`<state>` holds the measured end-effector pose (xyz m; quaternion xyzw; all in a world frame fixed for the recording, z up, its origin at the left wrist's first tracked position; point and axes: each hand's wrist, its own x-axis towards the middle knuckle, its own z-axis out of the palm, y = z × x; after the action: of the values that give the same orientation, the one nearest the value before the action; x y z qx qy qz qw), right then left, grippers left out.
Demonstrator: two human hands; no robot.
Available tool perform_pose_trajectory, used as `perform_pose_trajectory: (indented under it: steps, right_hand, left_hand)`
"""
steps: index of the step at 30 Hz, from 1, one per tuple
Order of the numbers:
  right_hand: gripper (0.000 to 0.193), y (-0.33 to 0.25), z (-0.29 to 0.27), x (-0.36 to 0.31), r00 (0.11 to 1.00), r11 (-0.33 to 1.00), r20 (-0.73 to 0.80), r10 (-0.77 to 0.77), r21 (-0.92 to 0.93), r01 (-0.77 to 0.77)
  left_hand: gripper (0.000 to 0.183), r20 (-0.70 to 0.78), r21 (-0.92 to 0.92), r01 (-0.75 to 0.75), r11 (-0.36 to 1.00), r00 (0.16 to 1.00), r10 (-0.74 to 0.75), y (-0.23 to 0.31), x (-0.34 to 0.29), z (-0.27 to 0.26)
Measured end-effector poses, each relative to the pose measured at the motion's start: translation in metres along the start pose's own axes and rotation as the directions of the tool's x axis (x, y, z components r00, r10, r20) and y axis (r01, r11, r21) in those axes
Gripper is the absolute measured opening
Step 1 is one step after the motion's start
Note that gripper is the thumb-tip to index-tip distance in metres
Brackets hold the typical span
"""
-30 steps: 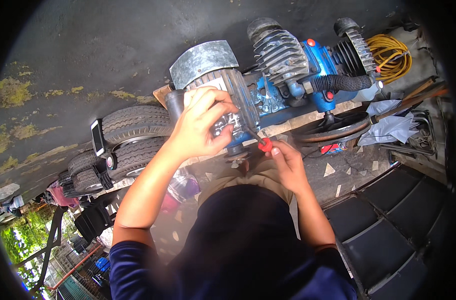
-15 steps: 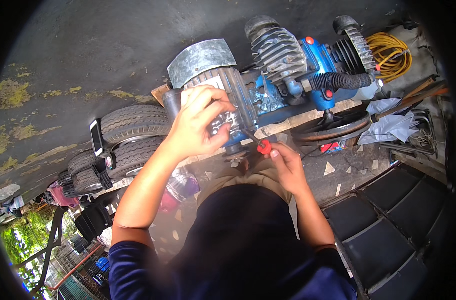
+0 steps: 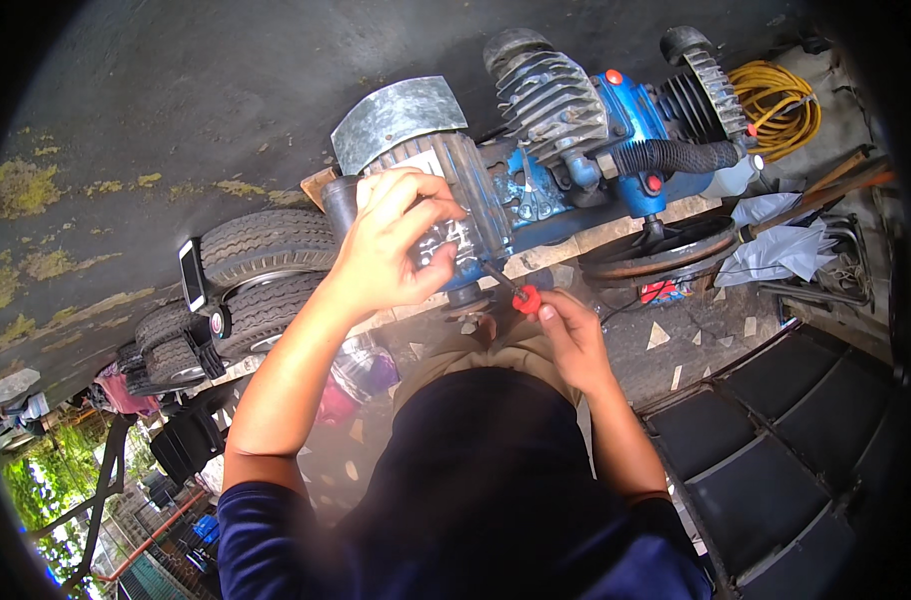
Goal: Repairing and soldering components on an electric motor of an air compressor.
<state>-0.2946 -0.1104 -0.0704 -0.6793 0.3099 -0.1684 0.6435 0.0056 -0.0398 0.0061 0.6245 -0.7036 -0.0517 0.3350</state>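
Observation:
A ribbed electric motor with a grey metal cover stands in front of me. My left hand is curled against its near side, thumb below and fingers above, around a shiny silver-and-dark part. The fingers partly hide that part. In my right hand is a screwdriver, held by its red handle between thumb and fingers. Its dark shaft slants up and left to the motor's lower edge, just right of my left thumb. Whether the tip sits on a screw is too small to tell.
A blue compressor pump with finned cylinders and a black hose adjoins the motor, above a pulley wheel. Tyres and a phone are at left. A coiled yellow hose lies far right, dark panels lower right.
The view has shifted very slightly. Both hands keep nearly the same place at the motor, and the screwdriver's angle is almost unchanged.

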Motion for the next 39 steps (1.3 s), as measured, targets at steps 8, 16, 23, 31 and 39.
perform_pose_trajectory:
  steps: [8,16,23,31,39]
  right_hand:
    - [0.025,-0.002,0.000,-0.007,0.999,1.000,-0.036,0.002,0.013,-0.002]
    - [0.025,0.017,-0.013,-0.034,0.996,0.999,-0.087,0.034,0.037,-0.031]
    - [0.027,0.048,-0.015,-0.053,0.969,0.976,-0.196,0.150,0.186,-0.114]
    - [0.027,0.051,-0.013,-0.052,0.970,0.974,-0.192,0.150,0.196,-0.112]
    - [0.015,0.043,-0.014,-0.042,0.962,0.963,-0.232,0.142,0.259,-0.080]
  left_hand:
    - [0.037,0.017,0.016,-0.006,1.000,1.000,0.005,0.000,0.002,-0.001]
    - [0.036,0.350,-0.030,-0.224,0.974,0.911,0.220,-0.013,0.023,-0.014]
    - [0.029,0.456,-0.083,-0.230,0.970,0.857,0.242,-0.018,0.030,-0.010]
    - [0.017,0.561,-0.047,-0.228,0.973,0.800,0.215,-0.016,0.036,-0.016]
    - [0.016,0.591,-0.049,-0.190,0.981,0.786,0.182,-0.016,0.033,-0.016]
